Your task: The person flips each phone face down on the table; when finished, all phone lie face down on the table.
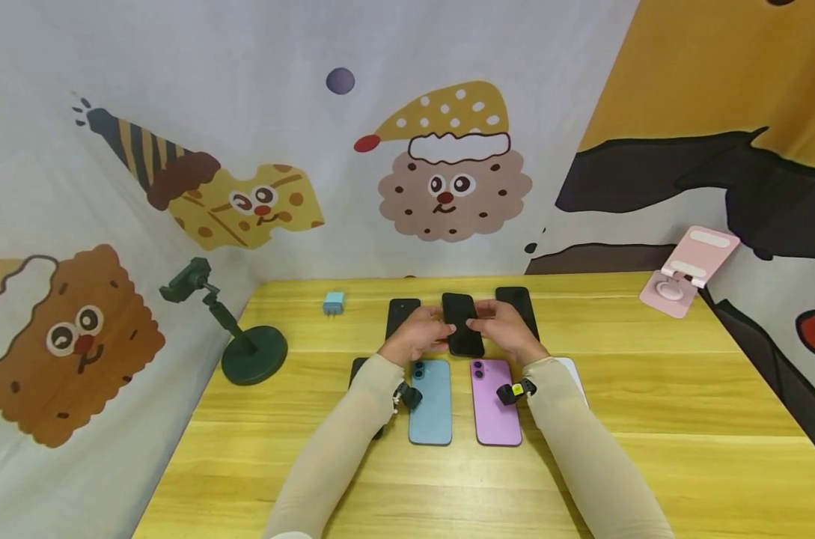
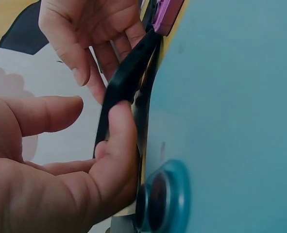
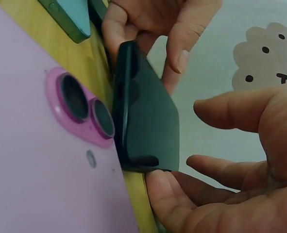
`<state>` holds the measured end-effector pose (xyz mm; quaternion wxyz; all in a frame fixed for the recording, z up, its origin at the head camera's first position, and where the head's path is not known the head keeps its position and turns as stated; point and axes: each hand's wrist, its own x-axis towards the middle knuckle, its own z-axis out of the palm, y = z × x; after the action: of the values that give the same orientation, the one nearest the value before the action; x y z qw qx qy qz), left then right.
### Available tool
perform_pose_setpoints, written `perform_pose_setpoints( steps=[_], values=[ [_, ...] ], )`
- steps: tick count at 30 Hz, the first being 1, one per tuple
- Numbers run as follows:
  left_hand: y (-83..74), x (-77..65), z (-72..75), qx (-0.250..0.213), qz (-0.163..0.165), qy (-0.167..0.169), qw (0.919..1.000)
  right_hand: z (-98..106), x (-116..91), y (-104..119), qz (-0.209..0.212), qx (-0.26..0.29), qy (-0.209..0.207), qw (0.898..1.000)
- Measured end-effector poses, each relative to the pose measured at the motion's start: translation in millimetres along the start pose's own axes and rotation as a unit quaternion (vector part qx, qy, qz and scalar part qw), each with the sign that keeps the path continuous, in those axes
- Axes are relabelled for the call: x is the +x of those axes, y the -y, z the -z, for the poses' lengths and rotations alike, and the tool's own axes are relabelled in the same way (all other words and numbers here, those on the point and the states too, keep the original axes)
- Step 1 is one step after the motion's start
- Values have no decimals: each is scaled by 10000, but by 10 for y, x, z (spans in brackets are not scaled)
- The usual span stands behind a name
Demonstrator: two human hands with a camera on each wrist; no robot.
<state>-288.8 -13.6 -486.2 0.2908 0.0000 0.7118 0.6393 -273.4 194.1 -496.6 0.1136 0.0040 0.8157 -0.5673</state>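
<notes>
Between both hands is a black phone (image 1: 464, 333), dark glossy face toward the head camera and tilted in the right wrist view. My left hand (image 1: 417, 335) holds its left edge with curled fingers, while my right hand (image 1: 507, 328) has its fingers at the opposite edge. Both thumbs (image 3: 230, 109) are raised off the phone's face in the wrist views. Nearer the body lie a light-blue phone (image 1: 430, 412) and a purple phone (image 1: 496, 419), camera sides up. Two more black phones lie behind, one beside the left hand (image 1: 400, 314) and one beyond the right (image 1: 519, 303).
A white phone (image 1: 575, 374) is partly covered by the right forearm, another black phone (image 1: 357, 366) by the left. At the back left sits a blue charger plug (image 1: 334, 303). A dark green stand (image 1: 254, 355) is at left, a pink folding stand (image 1: 700, 251) at far right.
</notes>
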Motion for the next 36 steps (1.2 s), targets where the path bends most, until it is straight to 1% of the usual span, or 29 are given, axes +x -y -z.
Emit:
perform_pose_setpoints(
  steps=[6,8,15,18,24,30,34,36],
  values=[
    [28,-20,54,-118,-156,134,9997,-65,3,31,29,-254,75,9996],
    [38,-23,68,-150,-197,186,9995,-86,9,41,49,-255,140,9996],
    [29,-55,111,-399,-300,391,9980,-172,7,103,100,31,370,9993],
    [14,-66,112,-432,-323,481,9974,-208,-3,141,76,169,479,9987],
    [9,-87,101,-455,-330,775,9954,-249,-9,179,-70,294,544,9981],
    [21,-90,89,-321,-426,816,9952,-240,-36,226,-121,495,609,9968],
    [40,-78,97,-236,-519,830,9949,-217,-62,250,-71,673,524,9963],
    [50,-78,114,-196,-570,784,9951,-204,-67,255,-38,774,460,9959]
  ],
)
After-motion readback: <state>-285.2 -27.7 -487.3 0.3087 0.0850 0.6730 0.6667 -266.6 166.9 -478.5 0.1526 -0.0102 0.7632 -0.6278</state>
